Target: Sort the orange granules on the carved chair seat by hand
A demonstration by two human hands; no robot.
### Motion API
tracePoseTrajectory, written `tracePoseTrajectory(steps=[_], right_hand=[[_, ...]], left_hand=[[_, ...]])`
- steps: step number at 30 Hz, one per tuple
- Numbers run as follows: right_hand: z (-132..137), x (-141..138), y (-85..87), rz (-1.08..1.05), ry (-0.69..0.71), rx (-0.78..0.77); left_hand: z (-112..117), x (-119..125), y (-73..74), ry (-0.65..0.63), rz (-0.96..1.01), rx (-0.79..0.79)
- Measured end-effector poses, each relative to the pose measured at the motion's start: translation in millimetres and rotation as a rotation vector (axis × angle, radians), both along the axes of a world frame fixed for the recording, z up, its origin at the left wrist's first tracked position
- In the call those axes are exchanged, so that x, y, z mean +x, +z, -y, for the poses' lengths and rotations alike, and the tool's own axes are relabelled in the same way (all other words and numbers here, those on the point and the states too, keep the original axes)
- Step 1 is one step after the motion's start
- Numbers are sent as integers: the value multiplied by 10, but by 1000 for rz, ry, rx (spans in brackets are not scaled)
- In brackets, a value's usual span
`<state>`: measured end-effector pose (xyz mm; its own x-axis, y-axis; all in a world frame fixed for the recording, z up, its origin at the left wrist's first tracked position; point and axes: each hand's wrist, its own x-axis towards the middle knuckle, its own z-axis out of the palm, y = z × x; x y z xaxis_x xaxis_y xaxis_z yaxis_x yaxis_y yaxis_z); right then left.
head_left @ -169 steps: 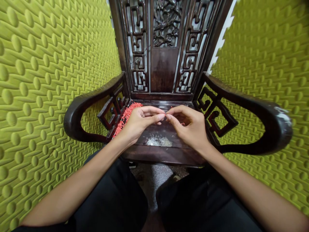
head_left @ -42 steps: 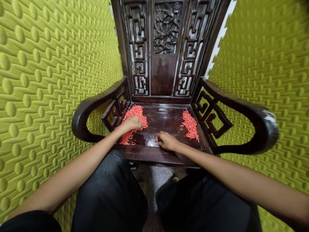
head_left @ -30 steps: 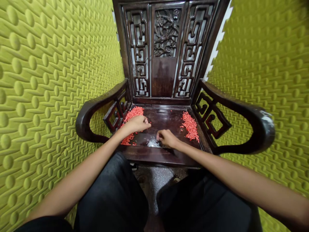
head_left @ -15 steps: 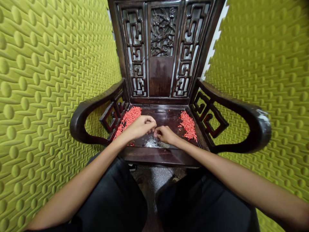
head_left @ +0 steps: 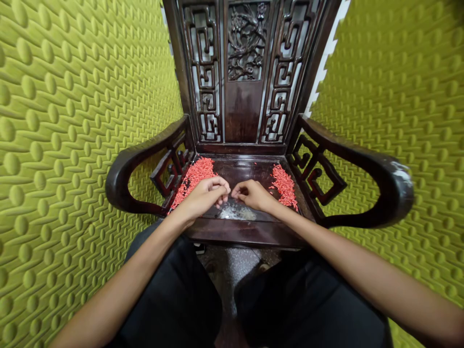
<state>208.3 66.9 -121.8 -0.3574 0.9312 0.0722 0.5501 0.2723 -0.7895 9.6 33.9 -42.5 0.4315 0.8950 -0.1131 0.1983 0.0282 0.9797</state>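
Observation:
Over the middle of a dark wooden chair seat [head_left: 242,169], my left hand [head_left: 210,193] and my right hand [head_left: 252,194] are held close, fingertips facing across a narrow gap. Both sets of fingers are curled and pinched; whatever they hold, if anything, is too small to make out. Left of my left hand lies a large heap of small red pieces [head_left: 199,171]. A narrower heap of the same red pieces [head_left: 284,186] lies to the right of my right hand. Below my fingertips, near the seat's front edge, is a whitish scatter of tiny bits [head_left: 235,211].
Curved armrests rise at the left [head_left: 123,183] and right [head_left: 397,193]. A carved, openwork backrest [head_left: 242,111] stands behind the seat. Yellow-green textured panels [head_left: 72,121] flank the chair. My knees in dark trousers [head_left: 174,290] are in front of it.
My hands have risen slightly from the whitish scatter. My left hand has shifted a little left, and its fingers have turned. The whole view has tilted slightly.

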Motion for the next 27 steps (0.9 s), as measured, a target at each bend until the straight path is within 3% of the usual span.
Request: tracePoseTrajectory(steps=[4, 9, 13, 20, 27], right_hand=[[38, 46, 94, -78, -26, 1], [165, 92, 289, -420, 12, -127], [282, 84, 474, -590, -16, -132], [442, -3, 682, -638, -11, -38], [554, -88, 753, -666, 23, -24]], left_hand=[[8, -18, 36, 23, 57, -53], [-2, -52, 35, 70, 133, -102], [-21, -76, 12, 74, 201, -108], [-26, -94, -15, 12, 297, -197], [-35, -100, -72, -31, 344, -207]])
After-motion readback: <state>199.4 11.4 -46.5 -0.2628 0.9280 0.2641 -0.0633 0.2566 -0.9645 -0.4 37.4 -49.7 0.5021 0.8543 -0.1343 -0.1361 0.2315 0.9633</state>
